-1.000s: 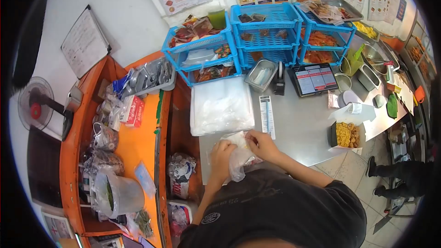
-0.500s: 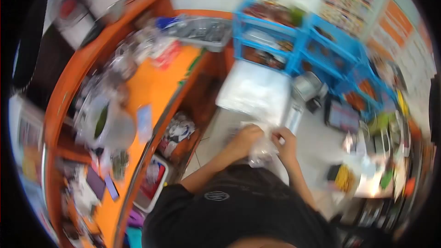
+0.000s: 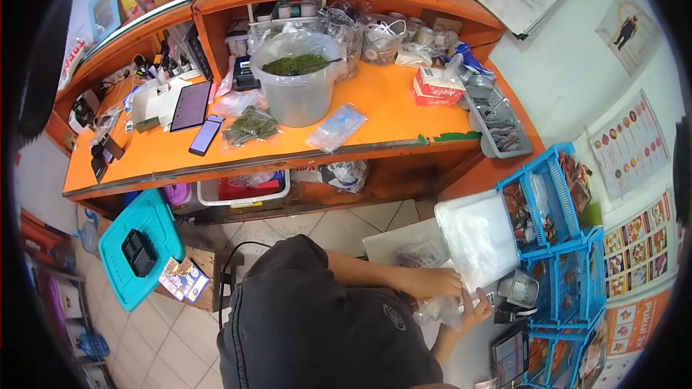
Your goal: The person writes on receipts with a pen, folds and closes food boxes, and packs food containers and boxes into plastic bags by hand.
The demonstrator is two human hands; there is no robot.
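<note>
My left hand (image 3: 437,283) is closed at the top of a small clear plastic bag (image 3: 440,311), whose contents I cannot make out. Beside it, my right hand (image 3: 472,311) pinches the bag's edge, with its fingertips close to my left hand. Both hands are over the metal table (image 3: 404,239). A stack of clear plastic bags (image 3: 477,239) lies just beyond them. Near my left forearm rests another clear packet (image 3: 420,254) with dark contents.
An orange counter (image 3: 382,112) carries a large tub (image 3: 297,94) with green leaves, a phone (image 3: 206,135), a red-white box (image 3: 438,86) and a cutlery tray (image 3: 502,126). Blue baskets (image 3: 564,281) and a tablet (image 3: 510,354) stand at right. A turquoise lid (image 3: 140,245) is at left.
The view has swung left, bringing the orange counter to the centre and the blue baskets to the right edge. Both hands stay at the small bag, close together.
</note>
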